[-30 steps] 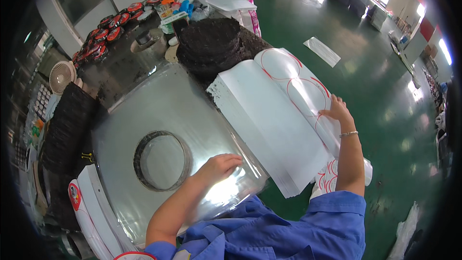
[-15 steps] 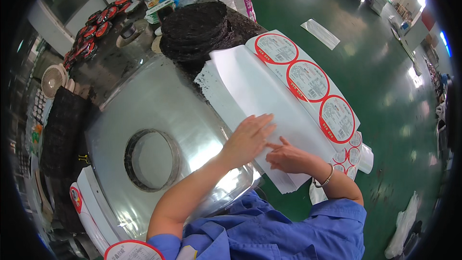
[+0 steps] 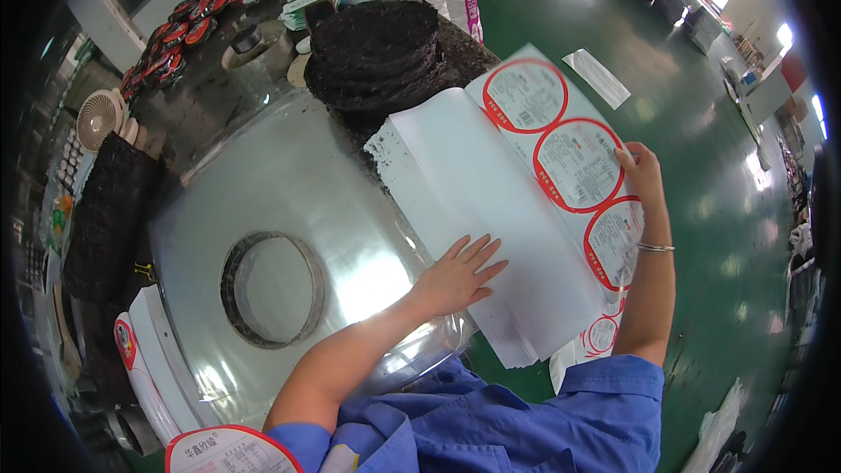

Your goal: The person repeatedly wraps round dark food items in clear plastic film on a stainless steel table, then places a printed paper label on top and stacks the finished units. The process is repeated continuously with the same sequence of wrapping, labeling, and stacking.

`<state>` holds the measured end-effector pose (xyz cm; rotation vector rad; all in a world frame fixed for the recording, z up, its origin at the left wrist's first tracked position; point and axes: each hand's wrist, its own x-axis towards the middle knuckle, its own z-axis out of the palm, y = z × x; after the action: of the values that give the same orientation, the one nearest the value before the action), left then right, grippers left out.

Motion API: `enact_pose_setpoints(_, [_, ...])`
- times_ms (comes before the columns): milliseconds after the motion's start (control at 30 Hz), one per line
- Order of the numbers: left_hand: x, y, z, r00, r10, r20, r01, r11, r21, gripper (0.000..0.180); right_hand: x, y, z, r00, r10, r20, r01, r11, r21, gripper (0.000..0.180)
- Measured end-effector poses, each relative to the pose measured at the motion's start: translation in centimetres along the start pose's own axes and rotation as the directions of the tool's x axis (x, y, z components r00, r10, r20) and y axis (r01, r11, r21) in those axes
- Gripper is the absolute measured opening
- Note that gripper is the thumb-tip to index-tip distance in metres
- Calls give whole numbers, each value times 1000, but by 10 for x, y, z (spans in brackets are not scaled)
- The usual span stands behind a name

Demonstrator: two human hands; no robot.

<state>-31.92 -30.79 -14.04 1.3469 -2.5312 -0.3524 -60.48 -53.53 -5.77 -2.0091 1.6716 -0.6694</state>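
Note:
My left hand (image 3: 457, 278) lies with spread fingers on a stack of white sheets (image 3: 517, 236), its palm down near the lower left edge. To the right, my right hand (image 3: 644, 173) grips the outer edge of a label sheet (image 3: 569, 92), thumb on top and the other fingers mostly hidden. Large round red-rimmed labels run along this sheet, which is lifted and slightly bent. Smaller round labels (image 3: 603, 333) show beneath it, close to my right forearm.
Left of the paper, a clear plastic sheet (image 3: 289, 158) covers the table, with a metal ring (image 3: 229, 289) on it. A stack of black round sheets (image 3: 372, 52) stands behind. Red-and-black packages (image 3: 210, 4) and a beige basket (image 3: 98, 118) sit farther left. Green floor (image 3: 701, 236) lies right.
My right hand has moved from beside my left hand out to the label sheet's far edge and taken hold of it. My left hand has flattened with fingers spread.

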Motion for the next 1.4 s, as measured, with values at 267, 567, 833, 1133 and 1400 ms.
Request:
enact_pose_setpoints(267, [-3, 0, 3, 991, 60, -116, -51, 996, 80, 54, -41, -147, 59, 850, -352, 392, 527, 589, -613, 25])
enact_pose_setpoints(567, [-6, -3, 5, 992, 118, -46, -114, 991, 75, 66, -80, -166, 82, 827, -390, 405, 562, 577, -593, 14])
enact_pose_setpoints(833, [-6, -1, 11, 987, 126, -95, -120, 991, 64, 67, -93, -180, 95, 779, -403, 480, 625, 566, -538, 21])
enact_pose_setpoints(1133, [-8, -5, 10, 993, 102, -63, -100, 994, 45, 67, -71, -171, 42, 893, -317, 319, 405, 875, -266, 25])
enact_pose_setpoints(1400, [-6, -5, 7, 992, 115, -55, -114, 993, 31, 63, -60, -175, 35, 843, -307, 441, 491, 775, -398, 24])
